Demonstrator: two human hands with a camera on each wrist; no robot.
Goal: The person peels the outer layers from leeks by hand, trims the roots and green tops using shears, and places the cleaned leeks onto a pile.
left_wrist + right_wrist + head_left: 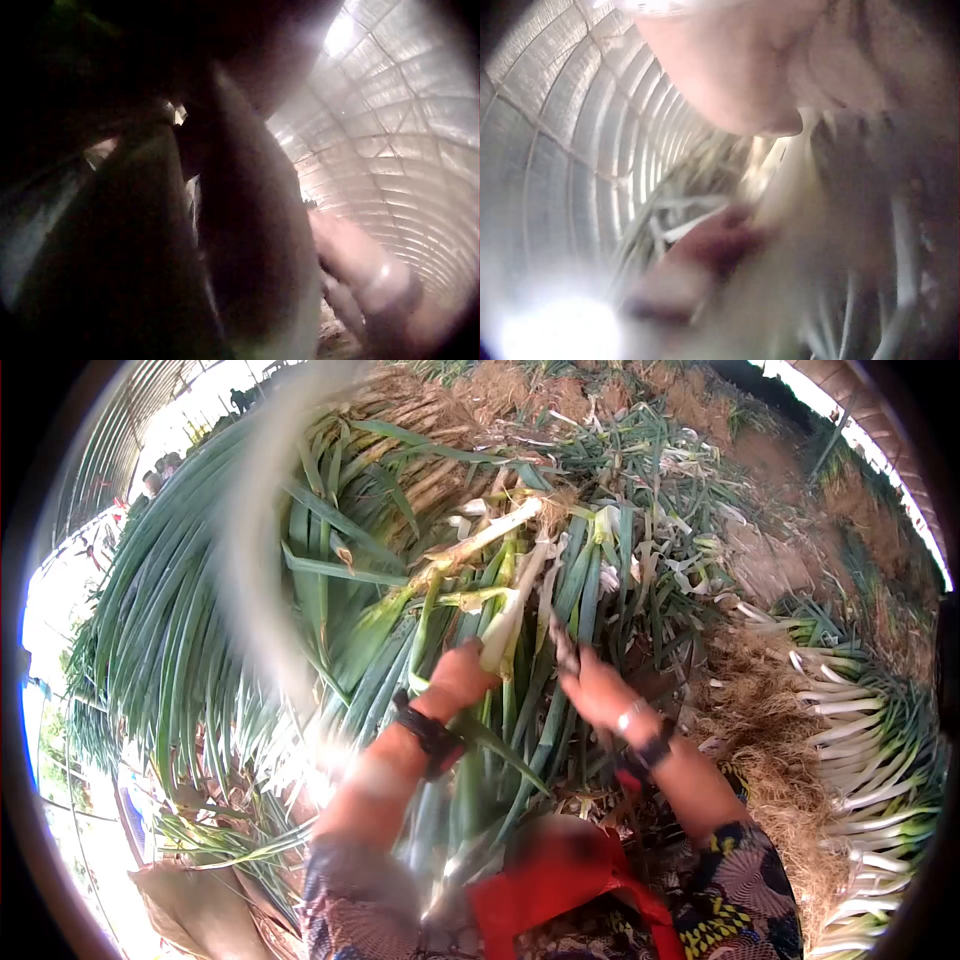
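Note:
A bundle of long green onions (520, 690) lies across my lap, with the white stems (505, 622) pointing away from me. My left hand (458, 678) grips one stalk just below its white part. My right hand (598, 688), with a ring on one finger, pinches a thin dark strip (562, 643) beside the same stalk. Dark leaves (247, 225) fill the left wrist view, and the right hand (367, 274) shows at the lower right. The right wrist view is blurred, showing my palm (735, 67), a pale stalk (787, 187) and the left hand (709, 247).
A big heap of green onions (180, 610) lies to the left. A row of cleaned white stalks (860, 730) lies on the right, on dry straw-like roots (770, 750). Bare soil (760, 460) lies beyond. A red cloth (560, 880) covers my lap. A greenhouse roof (397, 135) arches overhead.

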